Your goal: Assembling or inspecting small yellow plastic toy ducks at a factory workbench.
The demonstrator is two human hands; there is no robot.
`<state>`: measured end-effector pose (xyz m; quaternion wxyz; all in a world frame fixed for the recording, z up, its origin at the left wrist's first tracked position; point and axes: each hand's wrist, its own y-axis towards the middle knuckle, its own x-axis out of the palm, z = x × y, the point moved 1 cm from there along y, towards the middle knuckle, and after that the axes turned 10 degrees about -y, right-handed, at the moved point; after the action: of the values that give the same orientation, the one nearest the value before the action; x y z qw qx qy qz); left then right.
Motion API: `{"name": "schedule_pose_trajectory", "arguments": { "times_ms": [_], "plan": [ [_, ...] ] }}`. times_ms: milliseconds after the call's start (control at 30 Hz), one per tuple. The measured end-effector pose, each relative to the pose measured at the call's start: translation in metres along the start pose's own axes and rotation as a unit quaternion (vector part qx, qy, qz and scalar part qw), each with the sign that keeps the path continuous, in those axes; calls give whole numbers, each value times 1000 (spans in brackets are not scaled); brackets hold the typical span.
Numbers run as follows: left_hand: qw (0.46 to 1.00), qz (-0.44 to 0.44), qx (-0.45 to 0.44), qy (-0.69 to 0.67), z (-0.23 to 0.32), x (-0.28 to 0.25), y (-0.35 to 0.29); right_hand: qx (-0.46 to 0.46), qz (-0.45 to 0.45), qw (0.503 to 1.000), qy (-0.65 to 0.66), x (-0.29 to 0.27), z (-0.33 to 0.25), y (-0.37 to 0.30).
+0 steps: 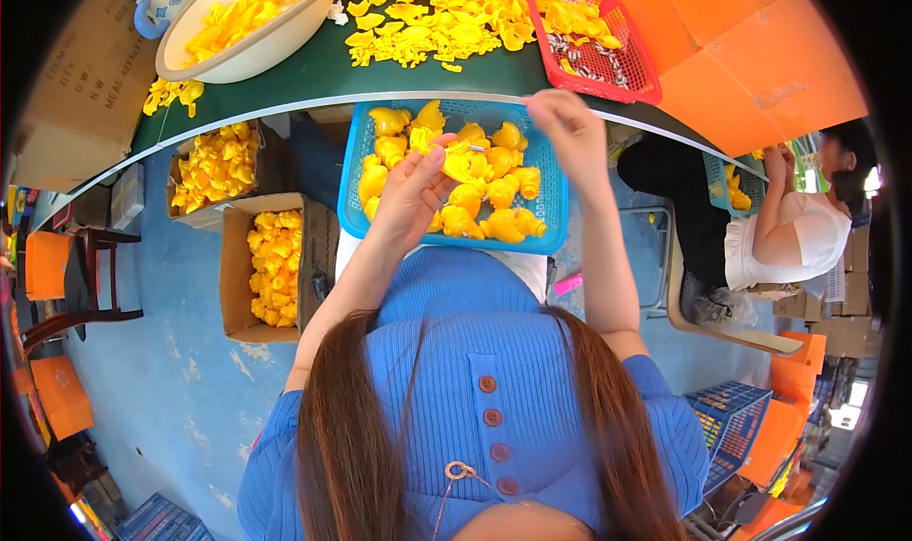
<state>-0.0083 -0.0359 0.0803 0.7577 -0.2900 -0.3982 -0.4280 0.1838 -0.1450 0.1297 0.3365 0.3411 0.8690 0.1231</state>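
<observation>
A blue plastic basket sits at my lap, filled with several rounded yellow plastic parts. Above it, my left hand is closed, thumb and fingers pinching a yellow plastic piece with a small silvery bit at its upper edge. My right hand is raised by the table's front edge, just short of the red basket. Its fingertips are pressed together, and whatever may be between them is too small to make out. Small silver-and-dark metal bits lie in the red basket beside yellow pieces.
On the green table stand a cream basin of yellow parts and a loose yellow heap. An orange box borders the right. Two cardboard boxes of yellow parts stand left on the floor. A co-worker sits at right.
</observation>
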Motion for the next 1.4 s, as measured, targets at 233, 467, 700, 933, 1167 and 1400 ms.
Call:
{"name": "schedule_pose_trajectory", "arguments": {
  "times_ms": [233,467,700,933,1167,1400],
  "plan": [
    [1000,4,1,18,2,1,-1,58,57,977,-199,-38,36,88],
    [999,-6,2,37,5,0,1,-23,-38,924,-381,-30,137,178],
    [999,6,14,46,3,-7,4,32,-117,872,-474,-16,139,188],
    [999,-5,4,49,6,-3,2,66,-31,909,-411,-33,138,181],
    [1000,14,2,24,7,-4,2,140,216,961,-100,-39,70,142],
    [997,-48,49,43,4,6,-1,80,23,989,119,-3,12,15]
  ]
}}
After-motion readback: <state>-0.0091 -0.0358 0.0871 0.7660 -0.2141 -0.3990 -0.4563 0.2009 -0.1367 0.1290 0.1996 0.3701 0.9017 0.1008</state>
